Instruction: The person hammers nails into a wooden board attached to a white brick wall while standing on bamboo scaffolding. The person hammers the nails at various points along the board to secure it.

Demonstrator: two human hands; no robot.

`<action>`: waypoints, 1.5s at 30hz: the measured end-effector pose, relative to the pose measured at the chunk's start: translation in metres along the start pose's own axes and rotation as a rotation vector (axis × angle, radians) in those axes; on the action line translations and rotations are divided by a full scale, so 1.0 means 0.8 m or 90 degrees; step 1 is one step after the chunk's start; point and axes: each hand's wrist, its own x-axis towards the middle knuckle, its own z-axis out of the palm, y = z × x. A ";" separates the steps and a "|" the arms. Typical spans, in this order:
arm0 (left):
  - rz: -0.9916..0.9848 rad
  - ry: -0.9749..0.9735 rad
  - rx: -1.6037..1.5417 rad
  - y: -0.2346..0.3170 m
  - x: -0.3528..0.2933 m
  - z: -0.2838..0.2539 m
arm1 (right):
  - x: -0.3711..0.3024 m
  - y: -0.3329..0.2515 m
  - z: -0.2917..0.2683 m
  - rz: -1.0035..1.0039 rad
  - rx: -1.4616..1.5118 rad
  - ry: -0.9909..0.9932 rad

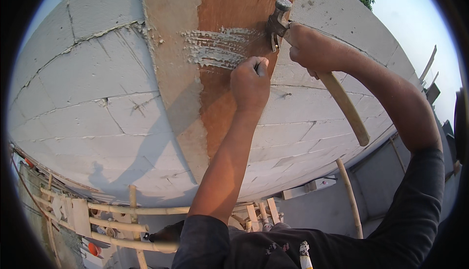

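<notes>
My right hand (pixel 317 49) is wrapped round a claw hammer (pixel 344 105) high on its wooden handle, close below the metal head. The hammer head is at the right edge of a reddish-brown board (pixel 229 5) standing against the block wall. Just below and left of it, my left hand (pixel 251 86) is closed in a pinch near that same edge; whatever its fingers hold, if anything, is hidden. Rough grey mortar (pixel 215 47) is smeared across the board, left of both hands. The board's left part is coated greyish-tan.
Pale block wall (pixel 93 73) extends on both sides of the board. A small nail-like piece (pixel 288 94) sticks out of it below the hammer. Bamboo poles (pixel 117 225) form a frame at lower left; another pole (pixel 349 198) leans at lower right. Wood pieces (pixel 264 213) lie below.
</notes>
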 end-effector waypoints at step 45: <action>0.372 0.172 0.054 0.017 0.032 0.057 | 0.017 -0.032 -0.101 0.139 -0.139 -0.226</action>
